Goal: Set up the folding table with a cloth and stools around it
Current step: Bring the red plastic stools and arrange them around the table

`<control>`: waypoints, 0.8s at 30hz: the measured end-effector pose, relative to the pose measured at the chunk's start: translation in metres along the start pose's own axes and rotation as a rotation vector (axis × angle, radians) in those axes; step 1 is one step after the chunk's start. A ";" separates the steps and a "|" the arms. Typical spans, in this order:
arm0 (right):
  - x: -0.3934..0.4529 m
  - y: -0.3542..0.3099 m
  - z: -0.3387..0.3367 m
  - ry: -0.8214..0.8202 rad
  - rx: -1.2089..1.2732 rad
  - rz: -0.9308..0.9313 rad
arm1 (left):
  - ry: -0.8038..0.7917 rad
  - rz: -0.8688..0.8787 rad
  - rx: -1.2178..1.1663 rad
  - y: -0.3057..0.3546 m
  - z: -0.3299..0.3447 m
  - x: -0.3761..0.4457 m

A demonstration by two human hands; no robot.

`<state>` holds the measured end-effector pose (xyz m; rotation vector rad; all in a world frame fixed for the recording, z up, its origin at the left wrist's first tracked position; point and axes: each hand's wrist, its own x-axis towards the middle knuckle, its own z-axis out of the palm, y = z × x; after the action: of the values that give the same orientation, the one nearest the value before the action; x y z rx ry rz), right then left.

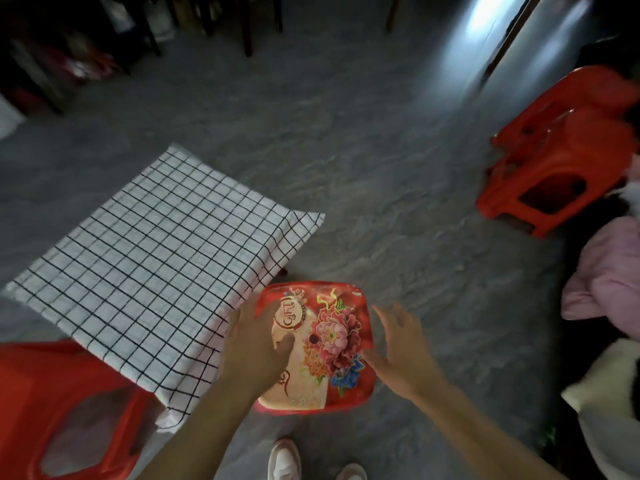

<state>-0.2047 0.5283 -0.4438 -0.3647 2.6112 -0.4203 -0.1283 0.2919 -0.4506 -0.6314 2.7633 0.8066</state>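
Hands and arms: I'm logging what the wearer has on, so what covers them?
Nothing shows on either: the left hand and right hand are bare, with no gloves, rings or watch visible, and both forearms are bare with no sleeves in view.

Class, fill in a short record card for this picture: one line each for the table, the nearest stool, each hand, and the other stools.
table: low, covered by a white checked cloth
nearest stool: floral-topped red stool beside the cloth's near corner
left hand: fingers lying on the stool's top
right hand: open, at the stool's right edge
other stools: stacked red stools tipped on the floor at right; another red stool at lower left
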 end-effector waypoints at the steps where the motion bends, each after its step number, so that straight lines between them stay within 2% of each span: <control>1: -0.011 -0.009 -0.019 0.017 -0.013 -0.015 | 0.012 0.010 -0.007 0.011 -0.019 -0.008; 8: -0.076 -0.088 -0.149 0.162 0.004 -0.118 | 0.109 0.058 -0.094 0.080 -0.155 -0.051; 12: -0.104 -0.118 -0.203 0.289 0.024 -0.152 | 0.192 0.141 -0.137 0.100 -0.206 -0.057; 16: -0.122 -0.120 -0.223 0.355 0.008 -0.090 | 0.210 0.227 -0.162 0.115 -0.227 -0.059; 24: -0.145 -0.104 -0.231 0.337 0.021 0.018 | 0.201 0.351 -0.176 0.137 -0.216 -0.076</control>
<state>-0.1737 0.5332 -0.1536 -0.2830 2.9312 -0.5437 -0.1365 0.3036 -0.1839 -0.2656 3.0599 1.1231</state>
